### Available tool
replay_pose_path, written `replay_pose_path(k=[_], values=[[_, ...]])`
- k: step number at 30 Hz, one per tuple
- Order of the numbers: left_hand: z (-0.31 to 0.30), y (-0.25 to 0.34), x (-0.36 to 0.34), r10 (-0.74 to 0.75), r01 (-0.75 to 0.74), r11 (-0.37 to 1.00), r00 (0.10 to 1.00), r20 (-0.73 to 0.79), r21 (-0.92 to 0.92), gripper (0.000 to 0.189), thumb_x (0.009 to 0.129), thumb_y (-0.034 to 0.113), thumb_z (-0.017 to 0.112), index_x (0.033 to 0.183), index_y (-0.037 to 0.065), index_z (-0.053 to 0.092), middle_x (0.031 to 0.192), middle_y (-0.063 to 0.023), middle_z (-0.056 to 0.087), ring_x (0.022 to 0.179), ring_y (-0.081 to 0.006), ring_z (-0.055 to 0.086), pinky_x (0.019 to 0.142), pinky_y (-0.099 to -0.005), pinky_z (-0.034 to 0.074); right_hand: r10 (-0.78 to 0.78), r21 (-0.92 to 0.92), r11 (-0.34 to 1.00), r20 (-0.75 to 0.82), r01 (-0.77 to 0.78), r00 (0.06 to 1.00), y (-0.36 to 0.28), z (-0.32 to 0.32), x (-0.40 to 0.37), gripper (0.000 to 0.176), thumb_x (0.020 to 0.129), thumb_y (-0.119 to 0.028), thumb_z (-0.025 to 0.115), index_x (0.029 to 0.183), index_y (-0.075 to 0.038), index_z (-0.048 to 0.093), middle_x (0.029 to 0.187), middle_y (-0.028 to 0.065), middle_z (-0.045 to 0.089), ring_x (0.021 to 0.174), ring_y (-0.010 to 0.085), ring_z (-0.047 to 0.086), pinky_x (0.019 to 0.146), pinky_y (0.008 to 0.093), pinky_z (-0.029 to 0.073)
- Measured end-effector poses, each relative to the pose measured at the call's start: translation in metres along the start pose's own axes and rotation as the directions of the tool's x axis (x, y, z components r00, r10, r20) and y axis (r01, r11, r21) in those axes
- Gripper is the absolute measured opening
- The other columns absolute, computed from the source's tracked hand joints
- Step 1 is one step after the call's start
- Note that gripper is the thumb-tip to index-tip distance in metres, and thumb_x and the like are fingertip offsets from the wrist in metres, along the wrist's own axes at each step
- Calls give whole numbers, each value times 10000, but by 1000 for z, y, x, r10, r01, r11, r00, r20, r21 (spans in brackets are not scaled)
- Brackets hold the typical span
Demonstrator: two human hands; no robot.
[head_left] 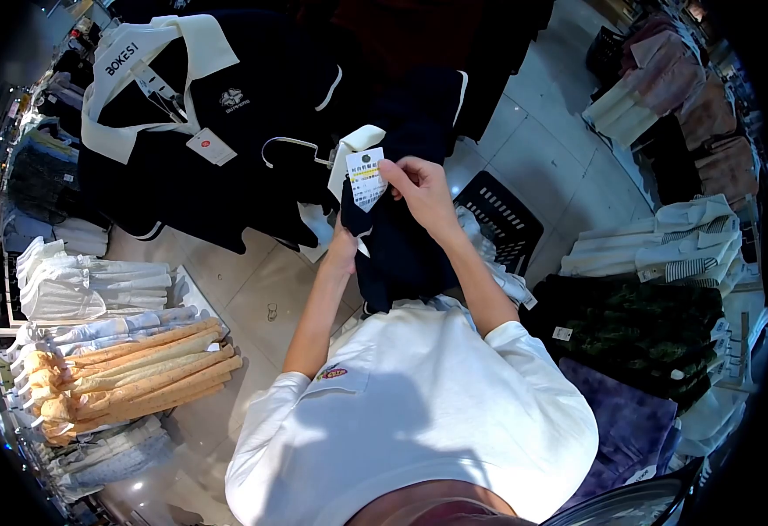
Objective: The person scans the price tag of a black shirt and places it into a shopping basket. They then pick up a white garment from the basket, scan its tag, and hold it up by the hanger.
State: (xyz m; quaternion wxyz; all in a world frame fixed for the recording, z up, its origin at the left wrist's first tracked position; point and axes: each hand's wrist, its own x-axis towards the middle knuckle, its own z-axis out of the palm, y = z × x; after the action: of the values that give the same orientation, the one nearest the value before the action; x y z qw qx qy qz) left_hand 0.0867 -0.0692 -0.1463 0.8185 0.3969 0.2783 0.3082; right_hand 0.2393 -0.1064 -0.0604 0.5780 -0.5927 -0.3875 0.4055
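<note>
A white paper tag (366,181) with printed text and a yellow stripe lies over a dark navy garment (406,254) with a white collar. The fingers of my right hand (421,191) are closed on the tag's right edge. Below and left of the tag, my left hand (344,249) is closed round the dark garment, its fingers partly hidden by the cloth. A metal hanger hook (292,142) sticks out to the left of the white collar.
A navy polo shirt (270,79) with a white collar hangs ahead at the left. Racks of white clothes (95,285) and orange clothes (138,381) stand left. A black basket (500,219) is on the floor at right, near dark green clothes (638,333).
</note>
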Motion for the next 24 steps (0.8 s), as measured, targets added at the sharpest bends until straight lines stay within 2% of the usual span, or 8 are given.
replay_pose_path(k=[3, 5, 7, 9, 13, 16, 20, 24], values=[[-6, -7, 4, -79, 74, 976, 997, -17, -205, 515, 879, 266, 572, 1320, 36, 438, 1220, -76, 559, 1110, -146, 545, 921, -291, 464, -85, 74, 994, 12, 84, 996, 10, -3, -1, 306, 918, -250, 594, 754, 5, 631, 657, 6, 585, 609, 60, 538, 582, 205, 444], [-6, -6, 5, -43, 39, 983, 999, -16, -181, 484, 886, 254, 561, 1303, 32, 455, 1195, -79, 575, 1093, -151, 558, 916, -288, 468, -116, 110, 988, 37, 111, 993, 9, -6, -2, 297, 932, -248, 571, 787, 5, 627, 663, 13, 593, 607, 61, 545, 572, 208, 446], [0, 1, 1, -8, 5, 988, 1000, -15, -157, 454, 893, 242, 550, 1286, 29, 472, 1170, -82, 590, 1076, -156, 571, 911, -285, 471, 56, 325, 943, 73, -77, 996, 7, -6, -7, 294, 930, -250, 574, 863, 33, 609, 680, 42, 623, 582, 69, 560, 541, 213, 451], [9, 10, -6, 53, -54, 998, 998, 36, 22, 410, 904, 205, 527, 1270, 24, 489, 1149, -92, 603, 1071, -160, 581, 914, -279, 469, 70, 291, 953, 54, -83, 996, 5, -4, -8, 290, 932, -250, 572, 880, 33, 598, 684, 49, 626, 576, 68, 561, 536, 208, 450], [20, 23, -8, -15, 15, 997, 1000, -2, -71, 399, 879, 144, 530, 1257, 19, 499, 1154, -102, 602, 1059, -159, 587, 910, -284, 471, -49, 49, 998, 59, 46, 997, 15, 1, -10, 275, 954, -244, 529, 888, 15, 591, 679, 34, 617, 553, 80, 559, 533, 209, 459], [7, 10, -4, -38, 34, 996, 998, -40, -85, 409, 854, 91, 527, 1256, 18, 501, 1160, -93, 600, 1042, -152, 589, 903, -284, 469, -80, 65, 995, 36, 78, 996, 13, 0, -14, 261, 939, -236, 558, 859, 10, 602, 666, 14, 608, 558, 53, 549, 521, 194, 440], [-8, -8, -1, -21, 21, 1000, 999, -39, -22, 439, 828, 45, 520, 1266, 38, 500, 1176, -83, 592, 1051, -163, 580, 899, -261, 460, 89, 155, 984, -13, -86, 996, 7, -6, -15, 240, 903, -235, 617, 828, -8, 634, 644, -21, 590, 536, 8, 506, 477, 176, 386], [-4, -8, -3, -3, 4, 988, 1000, 3, -153, 449, 828, 49, 517, 1277, 43, 492, 1177, -101, 588, 1057, -195, 583, 913, -311, 478, 79, 127, 989, -16, -76, 997, 7, -8, -20, 242, 906, -232, 609, 829, -5, 642, 616, -21, 597, 479, 8, 486, 415, 168, 332]])
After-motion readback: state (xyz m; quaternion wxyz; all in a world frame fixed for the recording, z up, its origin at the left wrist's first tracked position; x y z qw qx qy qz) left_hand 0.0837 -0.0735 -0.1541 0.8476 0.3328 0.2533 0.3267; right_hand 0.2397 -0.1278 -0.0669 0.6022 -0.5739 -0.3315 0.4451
